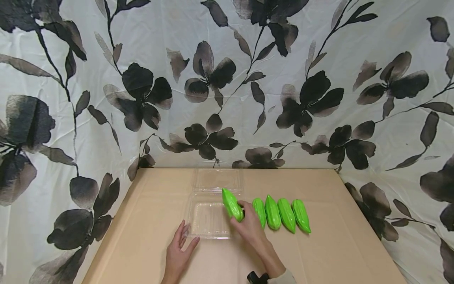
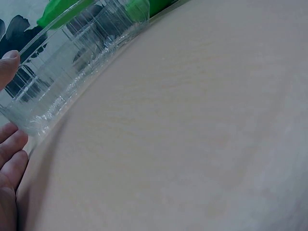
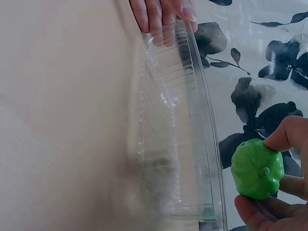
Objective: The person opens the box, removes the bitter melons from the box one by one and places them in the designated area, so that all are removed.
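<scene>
A clear plastic clamshell container [image 1: 207, 221] lies on the table, its lid [image 1: 217, 179] folded back away from me. My left hand [image 1: 179, 252] holds its near left corner, the thumb at the rim and the fingers against the outer wall. Above the container's right side, my right hand [image 1: 250, 225] pinches a bright green, ridged toy bitter melon [image 1: 232, 206] between thumb and fingers. In the right wrist view the melon's lobed end [image 3: 257, 168] faces the camera, beside the container wall. Several similar green melons [image 1: 286, 215] lie in a row to the right of that hand.
The tan tabletop [image 1: 330, 252] extends around the container and the row. Behind it hangs a white cloth [image 1: 262, 118] with dark flowers, which also covers both sides. A dark band [image 1: 257, 277] is on my right wrist.
</scene>
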A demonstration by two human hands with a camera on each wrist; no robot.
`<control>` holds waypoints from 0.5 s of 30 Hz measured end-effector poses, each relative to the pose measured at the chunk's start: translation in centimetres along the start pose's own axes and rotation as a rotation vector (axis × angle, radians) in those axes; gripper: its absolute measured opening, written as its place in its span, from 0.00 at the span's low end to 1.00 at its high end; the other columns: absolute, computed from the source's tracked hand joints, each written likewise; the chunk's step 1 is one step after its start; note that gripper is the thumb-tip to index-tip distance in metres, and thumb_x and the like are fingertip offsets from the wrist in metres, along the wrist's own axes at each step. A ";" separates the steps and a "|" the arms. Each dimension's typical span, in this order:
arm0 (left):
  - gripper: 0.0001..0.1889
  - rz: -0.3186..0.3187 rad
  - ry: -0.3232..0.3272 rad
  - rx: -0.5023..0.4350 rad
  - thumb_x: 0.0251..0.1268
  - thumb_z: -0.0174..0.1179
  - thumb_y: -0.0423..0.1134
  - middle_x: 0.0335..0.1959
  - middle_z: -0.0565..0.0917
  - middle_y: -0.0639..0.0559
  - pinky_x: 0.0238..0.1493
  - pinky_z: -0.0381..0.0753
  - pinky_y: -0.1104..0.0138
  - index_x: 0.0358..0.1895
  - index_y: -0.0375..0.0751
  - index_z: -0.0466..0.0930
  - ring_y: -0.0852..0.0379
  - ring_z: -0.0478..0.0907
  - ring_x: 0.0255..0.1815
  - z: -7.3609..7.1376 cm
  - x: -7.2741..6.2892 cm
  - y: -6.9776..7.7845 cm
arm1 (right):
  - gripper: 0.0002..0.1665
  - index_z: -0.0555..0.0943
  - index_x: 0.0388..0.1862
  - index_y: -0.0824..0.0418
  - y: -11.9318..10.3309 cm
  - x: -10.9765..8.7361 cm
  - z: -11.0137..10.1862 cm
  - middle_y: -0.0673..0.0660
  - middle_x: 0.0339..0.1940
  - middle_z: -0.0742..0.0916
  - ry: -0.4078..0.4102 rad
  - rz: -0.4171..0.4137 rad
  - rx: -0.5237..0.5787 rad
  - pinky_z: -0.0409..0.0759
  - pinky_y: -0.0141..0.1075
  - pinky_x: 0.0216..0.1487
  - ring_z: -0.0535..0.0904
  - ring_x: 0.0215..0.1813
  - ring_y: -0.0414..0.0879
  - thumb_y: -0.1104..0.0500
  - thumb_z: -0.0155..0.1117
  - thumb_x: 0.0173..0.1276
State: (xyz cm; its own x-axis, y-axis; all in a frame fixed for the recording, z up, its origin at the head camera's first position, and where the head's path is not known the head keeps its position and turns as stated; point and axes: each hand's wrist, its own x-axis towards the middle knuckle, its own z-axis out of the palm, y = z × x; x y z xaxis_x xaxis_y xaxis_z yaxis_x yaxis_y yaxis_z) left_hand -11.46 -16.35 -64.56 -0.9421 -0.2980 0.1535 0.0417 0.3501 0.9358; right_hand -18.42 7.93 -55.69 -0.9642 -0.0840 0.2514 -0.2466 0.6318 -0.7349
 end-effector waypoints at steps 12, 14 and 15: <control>0.43 -0.040 -0.001 -0.003 0.57 0.75 0.46 0.66 0.80 0.44 0.60 0.70 0.90 0.76 0.46 0.63 0.46 0.75 0.68 0.0 0.1 0.1 | 0.33 0.75 0.61 0.65 0.8 0.3 -1.4 0.58 0.45 0.83 0.026 0.040 0.028 0.80 0.28 0.37 0.78 0.42 0.44 0.61 0.72 0.55; 0.43 -0.034 -0.009 0.004 0.58 0.74 0.46 0.66 0.80 0.43 0.61 0.69 0.90 0.76 0.44 0.63 0.44 0.75 0.68 0.0 0.1 0.1 | 0.33 0.76 0.61 0.65 0.8 0.3 -1.5 0.57 0.44 0.83 0.031 0.047 0.028 0.79 0.27 0.36 0.77 0.41 0.44 0.60 0.71 0.55; 0.43 -0.033 -0.012 0.002 0.58 0.74 0.46 0.66 0.80 0.43 0.61 0.69 0.90 0.76 0.44 0.63 0.44 0.75 0.68 0.0 0.1 0.1 | 0.34 0.76 0.61 0.65 0.8 0.3 -1.6 0.57 0.44 0.83 0.034 0.046 0.028 0.79 0.28 0.36 0.77 0.41 0.44 0.60 0.71 0.54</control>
State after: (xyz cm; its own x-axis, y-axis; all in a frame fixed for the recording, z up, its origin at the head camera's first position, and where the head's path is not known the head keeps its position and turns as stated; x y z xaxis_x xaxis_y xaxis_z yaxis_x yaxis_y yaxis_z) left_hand -11.57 -16.40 -64.46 -0.9469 -0.2989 0.1183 0.0093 0.3423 0.9396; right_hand -18.73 9.61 -55.18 -0.9709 -0.0285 0.2378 -0.2050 0.6125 -0.7635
